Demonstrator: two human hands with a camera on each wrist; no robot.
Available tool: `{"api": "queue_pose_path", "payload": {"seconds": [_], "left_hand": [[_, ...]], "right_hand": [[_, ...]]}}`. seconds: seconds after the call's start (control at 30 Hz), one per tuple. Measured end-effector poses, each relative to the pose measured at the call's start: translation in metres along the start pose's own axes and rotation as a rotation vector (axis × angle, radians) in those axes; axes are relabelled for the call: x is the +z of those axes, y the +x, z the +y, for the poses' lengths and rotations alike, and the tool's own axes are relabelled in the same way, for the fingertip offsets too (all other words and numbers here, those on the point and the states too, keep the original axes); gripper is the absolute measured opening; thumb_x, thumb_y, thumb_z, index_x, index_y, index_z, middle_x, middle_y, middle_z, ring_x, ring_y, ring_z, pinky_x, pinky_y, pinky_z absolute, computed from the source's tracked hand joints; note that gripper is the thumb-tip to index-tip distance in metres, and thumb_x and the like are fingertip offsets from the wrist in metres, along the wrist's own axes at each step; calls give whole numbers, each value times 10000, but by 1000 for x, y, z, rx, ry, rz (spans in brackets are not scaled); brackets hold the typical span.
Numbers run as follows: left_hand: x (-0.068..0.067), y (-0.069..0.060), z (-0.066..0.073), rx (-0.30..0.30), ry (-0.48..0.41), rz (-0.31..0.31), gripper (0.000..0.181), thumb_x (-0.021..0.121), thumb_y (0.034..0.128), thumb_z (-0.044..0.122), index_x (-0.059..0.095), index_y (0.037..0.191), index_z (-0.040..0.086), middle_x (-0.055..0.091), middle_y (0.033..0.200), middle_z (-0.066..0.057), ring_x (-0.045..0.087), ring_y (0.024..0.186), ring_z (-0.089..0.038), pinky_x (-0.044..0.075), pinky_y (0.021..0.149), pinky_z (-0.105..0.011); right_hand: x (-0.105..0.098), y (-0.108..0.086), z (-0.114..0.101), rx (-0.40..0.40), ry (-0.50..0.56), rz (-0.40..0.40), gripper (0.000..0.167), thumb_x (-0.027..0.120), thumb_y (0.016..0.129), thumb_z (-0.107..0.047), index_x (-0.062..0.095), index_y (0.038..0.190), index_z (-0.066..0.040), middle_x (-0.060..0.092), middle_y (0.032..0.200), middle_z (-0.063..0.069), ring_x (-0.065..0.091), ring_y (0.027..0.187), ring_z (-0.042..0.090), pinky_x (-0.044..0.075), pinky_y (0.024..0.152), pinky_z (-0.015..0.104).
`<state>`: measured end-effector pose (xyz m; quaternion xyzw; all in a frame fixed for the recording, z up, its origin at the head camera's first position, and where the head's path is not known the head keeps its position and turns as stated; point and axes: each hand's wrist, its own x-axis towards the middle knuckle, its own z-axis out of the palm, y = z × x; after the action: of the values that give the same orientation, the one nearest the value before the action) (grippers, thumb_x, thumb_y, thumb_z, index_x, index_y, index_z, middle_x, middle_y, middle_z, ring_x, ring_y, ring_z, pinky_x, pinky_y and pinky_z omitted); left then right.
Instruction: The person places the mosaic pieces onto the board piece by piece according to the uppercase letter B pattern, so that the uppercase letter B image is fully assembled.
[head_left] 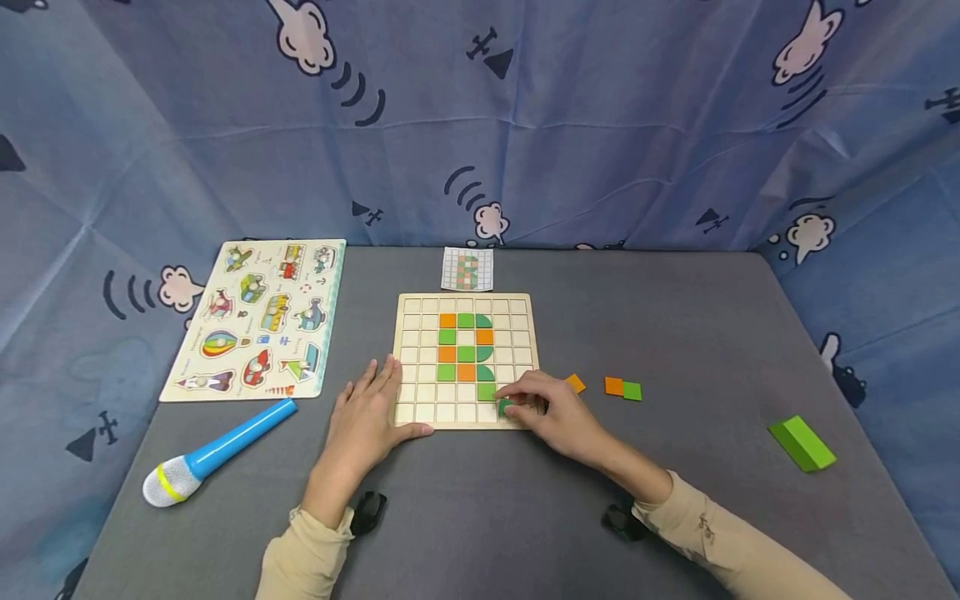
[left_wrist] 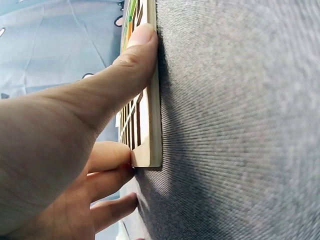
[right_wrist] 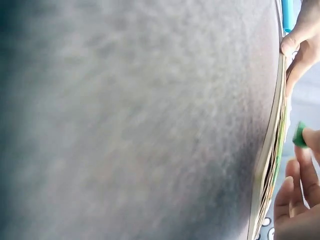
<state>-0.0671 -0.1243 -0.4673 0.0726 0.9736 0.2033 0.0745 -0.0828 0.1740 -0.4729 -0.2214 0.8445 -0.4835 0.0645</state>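
A wooden grid board (head_left: 420, 412) lies flat on the table, with orange, light green and rounded dark green tiles set in its middle squares. My left hand (head_left: 365, 408) rests at its lower left corner. The left thumb (left_wrist: 142, 37) lies on the front rim, while the other fingers extend along the left side. Over the board's lower right part, my right hand (head_left: 555, 417) pinches a dark green tile (right_wrist: 299, 135) between thumb and fingers. Just left of those fingertips sits a light green tile (head_left: 486, 392) in the grid.
Behind the board lies a pattern card (head_left: 467, 268). Loose orange (head_left: 613, 386) and green (head_left: 632, 391) tiles lie to the right, with another orange tile (head_left: 575, 383) nearer the hand. A picture puzzle (head_left: 255, 333) and toy microphone (head_left: 217, 450) are left; a green block (head_left: 802, 443) is far right.
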Motion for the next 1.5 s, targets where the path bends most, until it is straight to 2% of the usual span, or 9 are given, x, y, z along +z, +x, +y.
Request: {"api": "queue_pose_path", "payload": {"seconds": [0.07,0.23,0.43,0.67,1.23,1.4,1.5], "left_hand": [[0,0,0,2,2,3,1096,898,799,516,395,1629,7,367,1707,-175,320,1599,-413,320,1221,-697],[0,0,1,-1,11,4,1098,901,793,517,401,1626,5,370,1704,-178,325,1596,-414,327,1216,-698],[0,0,1,-1,12,2,1094,901,795,517,404,1623,2,368,1705,-178,328,1595,-413,326,1218,-694],[1,1,0,-4,16,4,1102,907,789,516,404,1623,1,375,1700,-181,335,1591,-415,337,1211,-694],[1,1,-1,-7,12,-4,1097,901,794,519,401,1625,5,364,1706,-179,330,1593,-414,331,1214,-697],[1,1,0,-7,9,-8,1102,897,797,527,394,1631,13,354,1713,-170,317,1600,-408,327,1216,-696],[1,1,0,-4,9,-6,1107,898,794,528,389,1633,15,351,1714,-167,314,1602,-406,326,1218,-696]], "right_hand": [[4,2,-2,-15,-12,14,189,828,910,-55,809,1092,-104,730,909,1,589,736,96,501,657,234],[14,8,-4,33,-27,47,108,847,902,-96,821,1005,-115,794,897,6,599,669,60,503,613,214],[20,14,-7,100,-120,94,71,901,850,-145,853,896,-170,765,854,-55,554,743,61,477,668,234],[21,19,-11,185,-162,49,58,882,873,-152,839,848,-182,702,778,-72,506,714,89,441,664,252],[24,24,-13,193,-204,60,154,893,864,-163,750,813,-189,629,749,-56,481,694,116,400,645,252],[16,23,-11,209,-195,61,143,887,874,-161,751,831,-176,632,776,-36,485,725,123,402,674,251],[7,22,-9,188,-187,61,141,880,879,-140,744,845,-158,647,790,-26,499,754,148,411,713,271]]}}
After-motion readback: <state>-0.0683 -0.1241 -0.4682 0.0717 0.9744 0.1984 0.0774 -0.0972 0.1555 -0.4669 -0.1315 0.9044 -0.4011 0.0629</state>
